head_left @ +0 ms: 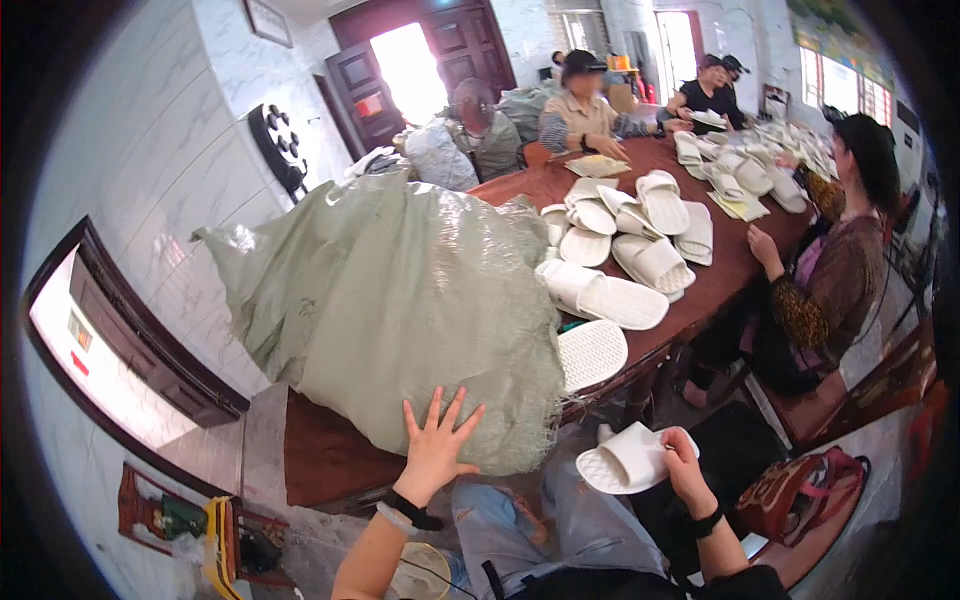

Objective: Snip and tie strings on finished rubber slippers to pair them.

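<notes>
A large grey-green woven sack [400, 290] lies on its side across the near left of the table, its frayed mouth facing right. My left hand [438, 450] rests flat on the sack's near side with the fingers spread. In my right hand [682, 462] is a white slipper [628, 462], pinched at one end and held over my lap, off the table edge. Another white slipper [592, 355] sticks out of the sack's mouth, sole side showing. Beyond it, a pile of white slippers [640, 225] covers the tabletop. What else the sack holds is hidden.
The brown-covered table [725, 285] stretches away to the far right. A co-worker [830, 250] sits at its right side; another person [590, 110] works across it. A red bag [800, 490] sits at my right. Stuffed sacks [440, 155] and a fan [473, 105] stand behind the table.
</notes>
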`<state>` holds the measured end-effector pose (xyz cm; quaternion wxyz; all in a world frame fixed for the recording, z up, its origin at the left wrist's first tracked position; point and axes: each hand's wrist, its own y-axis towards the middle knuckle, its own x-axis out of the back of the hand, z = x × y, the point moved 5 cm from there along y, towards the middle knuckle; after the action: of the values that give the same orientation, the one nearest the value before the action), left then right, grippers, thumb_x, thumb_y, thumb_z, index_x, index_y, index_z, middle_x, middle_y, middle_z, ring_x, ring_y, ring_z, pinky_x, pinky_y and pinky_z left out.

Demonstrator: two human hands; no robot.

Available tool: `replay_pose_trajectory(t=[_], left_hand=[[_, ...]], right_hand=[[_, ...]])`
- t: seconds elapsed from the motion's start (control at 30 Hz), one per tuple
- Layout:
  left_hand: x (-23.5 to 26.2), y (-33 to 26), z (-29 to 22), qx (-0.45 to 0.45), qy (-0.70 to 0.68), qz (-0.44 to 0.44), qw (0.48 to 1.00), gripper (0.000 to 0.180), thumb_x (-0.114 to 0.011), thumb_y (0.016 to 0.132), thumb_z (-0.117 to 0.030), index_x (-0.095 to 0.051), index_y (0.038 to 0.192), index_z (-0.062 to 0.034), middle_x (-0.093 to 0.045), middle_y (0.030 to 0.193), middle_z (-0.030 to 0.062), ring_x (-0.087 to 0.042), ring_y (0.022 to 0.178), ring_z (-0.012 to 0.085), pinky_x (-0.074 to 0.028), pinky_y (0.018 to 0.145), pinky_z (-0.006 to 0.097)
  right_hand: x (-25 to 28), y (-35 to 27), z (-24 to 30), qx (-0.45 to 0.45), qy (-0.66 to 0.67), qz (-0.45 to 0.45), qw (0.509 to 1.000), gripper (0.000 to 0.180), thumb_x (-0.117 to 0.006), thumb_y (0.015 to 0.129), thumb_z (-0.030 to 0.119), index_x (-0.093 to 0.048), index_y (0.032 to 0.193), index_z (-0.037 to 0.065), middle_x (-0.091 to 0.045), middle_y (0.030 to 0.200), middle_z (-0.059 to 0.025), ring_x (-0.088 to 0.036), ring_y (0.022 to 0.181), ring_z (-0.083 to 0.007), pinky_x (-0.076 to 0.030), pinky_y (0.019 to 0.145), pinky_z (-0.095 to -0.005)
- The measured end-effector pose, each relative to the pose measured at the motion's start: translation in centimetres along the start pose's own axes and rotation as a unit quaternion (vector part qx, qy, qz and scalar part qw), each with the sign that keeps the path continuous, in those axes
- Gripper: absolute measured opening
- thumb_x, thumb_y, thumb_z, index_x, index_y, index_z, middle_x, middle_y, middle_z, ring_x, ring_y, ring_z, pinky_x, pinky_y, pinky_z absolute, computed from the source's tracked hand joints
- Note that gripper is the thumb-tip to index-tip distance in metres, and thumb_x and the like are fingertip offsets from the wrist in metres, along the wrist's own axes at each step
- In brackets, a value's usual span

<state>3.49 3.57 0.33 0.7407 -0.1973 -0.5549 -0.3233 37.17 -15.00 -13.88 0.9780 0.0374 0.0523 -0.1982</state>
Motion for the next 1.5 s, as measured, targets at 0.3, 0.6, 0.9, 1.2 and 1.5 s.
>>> replay_pose_trajectory(t=[0.3, 0.6, 0.9, 1.2, 1.5], left_hand=[[0.0, 3.7, 8.7, 0.018, -0.042, -0.111, 0.993, 0.093, -0.075, 0.047, -0.06, -0.051, 0.125, -0.0164, -0.024, 0.149, 0.0057, -0.014, 0.138, 0.034, -0.01, 0.103, 0.067], [-1.4, 11.7, 15.8, 0.141, 0.037, -0.239, 0.96, 0.089, -0.079, 0.044, -0.058, -0.052, 0.114, -0.0104, -0.027, 0.146, 0.0007, -0.02, 0.135, 0.03, -0.017, 0.098, 0.066], [-1.5, 18.9, 18.2, 0.174, 0.002, -0.207, 0.963, 0.095, -0.078, 0.044, -0.061, -0.049, 0.119, -0.0111, -0.026, 0.146, -0.001, -0.023, 0.133, 0.0307, -0.018, 0.099, 0.067], [-2.3, 15.2, 14.4, 0.118, -0.007, -0.161, 0.98, 0.104, -0.078, 0.047, -0.059, -0.041, 0.13, -0.0069, -0.01, 0.152, 0.0071, -0.003, 0.139, 0.0371, -0.011, 0.101, 0.069], [-4.5, 11.0, 10.8, 0.039, -0.024, -0.122, 0.991, 0.098, -0.081, 0.056, -0.044, -0.035, 0.138, -0.0137, -0.012, 0.152, 0.0099, -0.005, 0.139, 0.0367, -0.015, 0.105, 0.064]], right_hand=[[-0.8, -2.6, 3.5, 0.028, 0.162, -0.044, 0.985, 0.03, -0.039, 0.07, -0.002, -0.045, 0.098, 0.008, -0.047, 0.091, 0.0, -0.047, 0.082, -0.0092, -0.039, 0.073, -0.0198], [1.3, -6.1, 6.0, 0.039, 0.114, -0.11, 0.987, 0.035, -0.041, 0.069, -0.003, -0.043, 0.102, 0.007, -0.045, 0.093, -0.0012, -0.046, 0.091, -0.0114, -0.037, 0.083, -0.0215], [2.2, -11.5, 11.9, 0.078, 0.12, -0.211, 0.967, 0.034, -0.042, 0.069, 0.002, -0.042, 0.103, 0.006, -0.049, 0.093, -0.0048, -0.048, 0.091, -0.0132, -0.038, 0.085, -0.0239], [-5.6, -12.1, 19.2, 0.11, 0.233, -0.226, 0.939, 0.027, -0.046, 0.075, -0.003, -0.041, 0.098, 0.01, -0.058, 0.092, -0.0113, -0.061, 0.087, -0.021, -0.054, 0.071, -0.0299], [-8.6, -7.1, 26.8, 0.295, 0.328, 0.027, 0.897, 0.047, -0.042, 0.095, 0.034, -0.035, 0.132, 0.007, -0.035, 0.138, -0.0171, -0.036, 0.125, -0.0361, -0.033, 0.099, -0.0555]])
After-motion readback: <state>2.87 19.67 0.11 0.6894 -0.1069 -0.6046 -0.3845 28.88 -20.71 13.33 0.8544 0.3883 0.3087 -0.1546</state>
